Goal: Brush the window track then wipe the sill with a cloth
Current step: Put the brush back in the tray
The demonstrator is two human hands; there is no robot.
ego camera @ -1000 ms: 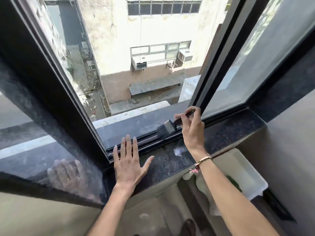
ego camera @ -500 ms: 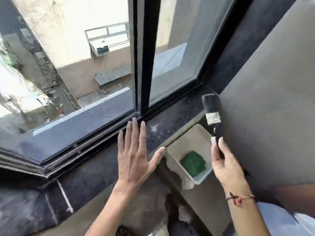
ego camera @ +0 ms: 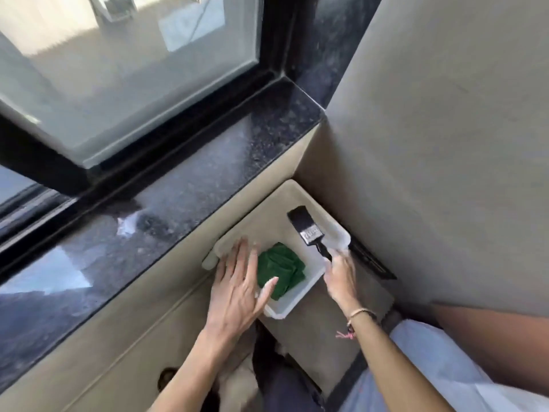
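Below the sill, a white tray is seen against the wall. Left hand is spread flat and empty over the near rim, fingertips just beside the green cloth lying inside. Right hand is closed on the brush, bristles over the tray's far end. Risk noted: a careless release could drop the brush onto the cloth and soil it, or tip the tray.
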